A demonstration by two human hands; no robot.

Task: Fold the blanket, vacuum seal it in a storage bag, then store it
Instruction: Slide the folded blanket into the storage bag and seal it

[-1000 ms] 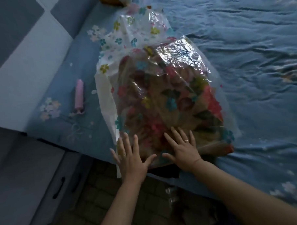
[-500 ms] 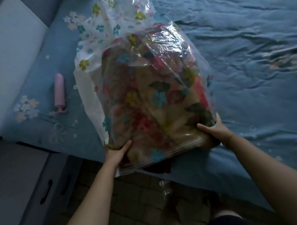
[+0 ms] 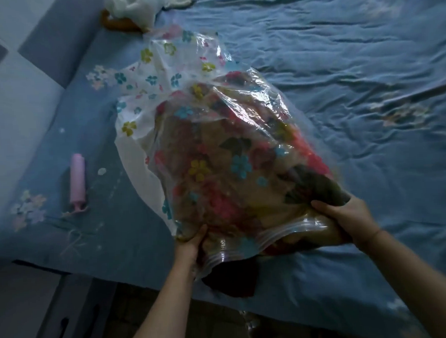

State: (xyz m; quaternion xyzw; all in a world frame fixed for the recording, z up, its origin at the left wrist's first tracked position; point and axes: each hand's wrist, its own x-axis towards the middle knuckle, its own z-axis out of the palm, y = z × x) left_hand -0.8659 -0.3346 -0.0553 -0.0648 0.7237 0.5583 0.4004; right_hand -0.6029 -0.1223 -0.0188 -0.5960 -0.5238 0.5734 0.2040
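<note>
Head view: left hand (image 3: 188, 244) and right hand (image 3: 346, 218) clamp their fingers on the storage bag (image 3: 231, 153) with the blanket (image 3: 243, 193) on the bed (image 3: 340, 74), pink pump (image 3: 77, 181) at nine o'clock.

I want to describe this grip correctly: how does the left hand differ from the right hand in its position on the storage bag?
The left hand holds the storage bag at its near left corner, beside the zip strip; the right hand holds the near right corner. The left hand shows mostly its thumb side, fingers hidden under the bag; the right hand shows its back, thumb lying on top. Both grip the bag's open end, blanket inside.
</note>
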